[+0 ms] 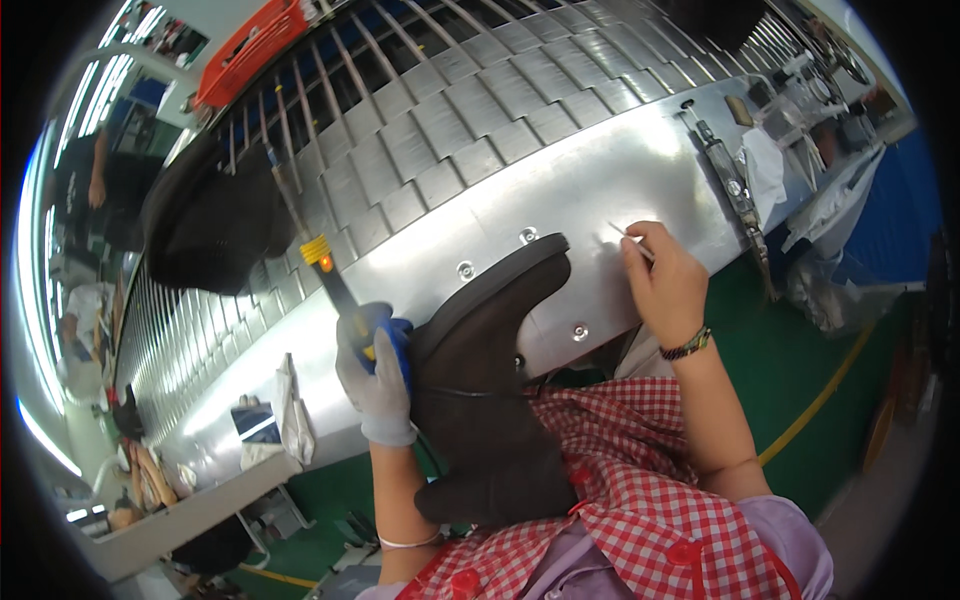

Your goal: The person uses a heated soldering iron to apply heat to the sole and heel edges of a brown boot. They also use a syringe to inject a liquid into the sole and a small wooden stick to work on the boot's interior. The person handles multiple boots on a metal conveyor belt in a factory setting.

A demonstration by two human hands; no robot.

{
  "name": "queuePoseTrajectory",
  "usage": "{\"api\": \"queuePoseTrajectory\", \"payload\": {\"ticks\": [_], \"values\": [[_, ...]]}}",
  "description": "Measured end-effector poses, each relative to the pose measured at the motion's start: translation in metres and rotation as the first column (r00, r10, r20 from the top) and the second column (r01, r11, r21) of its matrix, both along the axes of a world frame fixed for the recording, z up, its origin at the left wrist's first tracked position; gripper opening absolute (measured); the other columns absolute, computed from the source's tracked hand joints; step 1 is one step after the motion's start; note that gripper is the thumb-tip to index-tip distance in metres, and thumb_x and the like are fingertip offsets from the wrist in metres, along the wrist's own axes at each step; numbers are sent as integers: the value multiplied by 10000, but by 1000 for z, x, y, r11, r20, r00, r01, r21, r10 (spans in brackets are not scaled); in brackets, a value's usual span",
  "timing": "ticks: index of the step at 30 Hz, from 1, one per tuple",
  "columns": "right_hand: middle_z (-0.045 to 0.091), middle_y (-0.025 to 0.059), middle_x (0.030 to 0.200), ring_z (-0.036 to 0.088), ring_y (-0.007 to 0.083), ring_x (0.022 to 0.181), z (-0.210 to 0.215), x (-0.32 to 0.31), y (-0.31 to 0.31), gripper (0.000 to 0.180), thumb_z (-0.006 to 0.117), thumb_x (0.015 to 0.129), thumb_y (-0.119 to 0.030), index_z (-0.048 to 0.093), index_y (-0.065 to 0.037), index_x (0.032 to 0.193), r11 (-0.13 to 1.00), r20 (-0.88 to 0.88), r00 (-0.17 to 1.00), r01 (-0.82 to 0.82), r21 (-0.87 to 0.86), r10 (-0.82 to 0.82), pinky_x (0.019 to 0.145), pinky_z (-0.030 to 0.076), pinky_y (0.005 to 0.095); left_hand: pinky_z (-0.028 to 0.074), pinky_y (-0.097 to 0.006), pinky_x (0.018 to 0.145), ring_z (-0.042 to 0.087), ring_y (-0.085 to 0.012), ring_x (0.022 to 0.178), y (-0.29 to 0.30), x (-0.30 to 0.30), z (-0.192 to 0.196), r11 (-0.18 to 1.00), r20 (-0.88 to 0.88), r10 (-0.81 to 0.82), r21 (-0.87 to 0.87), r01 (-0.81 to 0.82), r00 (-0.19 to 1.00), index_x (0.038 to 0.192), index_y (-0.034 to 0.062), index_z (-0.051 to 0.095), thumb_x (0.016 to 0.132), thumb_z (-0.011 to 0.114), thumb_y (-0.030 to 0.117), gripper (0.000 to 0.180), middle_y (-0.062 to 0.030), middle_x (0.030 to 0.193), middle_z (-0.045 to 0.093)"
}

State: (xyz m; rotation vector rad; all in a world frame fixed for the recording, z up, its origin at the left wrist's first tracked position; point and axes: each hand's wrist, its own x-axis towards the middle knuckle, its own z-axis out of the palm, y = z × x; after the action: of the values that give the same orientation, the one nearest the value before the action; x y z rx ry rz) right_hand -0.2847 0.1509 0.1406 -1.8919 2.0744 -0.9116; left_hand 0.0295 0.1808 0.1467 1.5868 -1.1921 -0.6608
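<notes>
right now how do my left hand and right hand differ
The left hand wears a grey and blue glove; the right hand is bare. The left hand grips a long tool with a yellow collar, while the right hand pinches a thin, pale object. The left hand is right beside the dark boot, while the right hand is clear of it. Both are closed on something.

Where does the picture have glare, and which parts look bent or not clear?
In the head view, strong glare on the bench, beyond the right hand; in the head view, the boot so dark that little surface detail shows; in the head view, lamps bending along the left rim, from fisheye distortion.
</notes>
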Motion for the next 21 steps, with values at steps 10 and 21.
{"api": "queuePoseTrajectory", "payload": {"ticks": [10,21], "values": [[590,190,1259,572,390,1164,4,-1,10,424,651,851,-24,599,-53,1270,941,-76,977,-212,-265,198,1002,464,447,528,-298,773,636,-151,799,4,9,-1,993,-213,-113,-47,105,970,1167,-66,574,1037,515,170,276,-96,854,639],[656,126,1144,672,258,826,51,107,52,570,661,771,50,642,-208,1279,623,82,688,-592,-512,721,711,540,360,538,-338,819,688,-220,923,32,14,-3,961,-124,-194,-221,164,973,1187,-54,590,985,555,197,324,-138,909,687]]}}
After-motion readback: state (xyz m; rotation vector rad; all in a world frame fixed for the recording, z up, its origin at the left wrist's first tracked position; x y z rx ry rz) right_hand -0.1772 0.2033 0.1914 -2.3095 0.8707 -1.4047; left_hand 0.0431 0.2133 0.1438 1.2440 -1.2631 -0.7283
